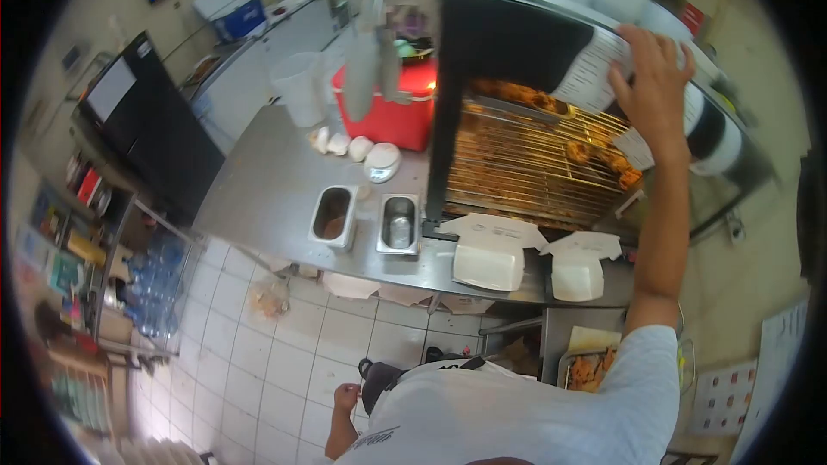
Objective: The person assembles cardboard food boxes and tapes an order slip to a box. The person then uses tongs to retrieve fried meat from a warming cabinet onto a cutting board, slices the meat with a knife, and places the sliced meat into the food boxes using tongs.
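My right hand (656, 108) has bent fingers at the top edge of the food warmer (517, 34), against a printed sheet (590, 77); I can't tell whether they clamp it. If that sheet came loose, it could drop onto the wire rack (517, 164) inside, near the fried chicken (579, 152), and pick up grease. Leaning in could put my forearm against hot metal, and a low elbow might tip the right-hand takeout box (577, 278) in front of the warmer. My left hand (346, 398) hangs well apart from the warmer, fingers curled, contents unreadable.
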`<control>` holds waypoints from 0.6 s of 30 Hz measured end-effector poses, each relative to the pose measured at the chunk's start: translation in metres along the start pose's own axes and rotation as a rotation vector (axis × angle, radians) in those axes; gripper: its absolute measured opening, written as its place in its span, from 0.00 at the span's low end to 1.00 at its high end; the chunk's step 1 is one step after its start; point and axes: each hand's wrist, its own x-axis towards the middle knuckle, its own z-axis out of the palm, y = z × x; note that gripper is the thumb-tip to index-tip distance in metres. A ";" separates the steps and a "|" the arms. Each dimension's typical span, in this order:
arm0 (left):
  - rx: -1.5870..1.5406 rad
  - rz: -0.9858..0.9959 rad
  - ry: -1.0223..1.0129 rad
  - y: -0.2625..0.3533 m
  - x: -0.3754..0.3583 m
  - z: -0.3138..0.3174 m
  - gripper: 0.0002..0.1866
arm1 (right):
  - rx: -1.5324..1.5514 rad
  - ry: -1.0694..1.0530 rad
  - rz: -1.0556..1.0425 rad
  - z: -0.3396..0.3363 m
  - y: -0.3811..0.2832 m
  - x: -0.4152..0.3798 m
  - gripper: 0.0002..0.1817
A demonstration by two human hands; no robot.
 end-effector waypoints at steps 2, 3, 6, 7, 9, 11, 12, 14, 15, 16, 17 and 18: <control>-0.051 0.003 0.046 0.008 -0.007 0.004 0.11 | 0.005 0.055 -0.009 -0.001 0.004 -0.002 0.25; -0.081 0.000 0.077 0.011 -0.014 0.004 0.11 | 0.003 0.089 -0.011 -0.002 0.005 -0.003 0.24; -0.033 -0.056 0.064 0.026 -0.025 0.002 0.12 | 0.082 0.122 -0.008 0.007 0.015 -0.006 0.24; -0.035 -0.075 0.068 0.027 -0.026 0.001 0.12 | 0.119 0.126 -0.004 0.007 0.017 -0.007 0.25; -0.025 -0.095 0.074 0.023 -0.021 0.000 0.13 | 0.085 0.136 -0.018 -0.002 0.015 -0.005 0.22; -0.029 -0.089 0.085 0.027 -0.021 0.000 0.13 | 0.002 0.170 -0.055 -0.007 0.015 -0.005 0.22; -0.021 -0.092 0.079 0.032 -0.022 0.000 0.13 | 0.011 0.111 -0.053 -0.008 0.020 -0.008 0.22; -0.021 -0.083 0.063 0.035 -0.023 0.001 0.14 | 0.029 -0.003 -0.053 -0.011 0.032 -0.012 0.21; -0.021 -0.080 0.055 0.037 -0.023 0.001 0.14 | 0.046 -0.016 -0.014 -0.016 0.033 -0.012 0.21; -0.014 -0.095 0.052 0.039 -0.024 0.003 0.14 | 0.066 -0.029 0.022 -0.023 0.033 -0.013 0.21; -0.013 -0.114 0.056 0.041 -0.025 0.004 0.14 | 0.093 -0.040 0.054 -0.027 0.031 -0.011 0.21; -0.017 -0.138 0.064 0.042 -0.029 0.005 0.15 | 0.129 -0.051 0.081 -0.029 0.026 -0.009 0.20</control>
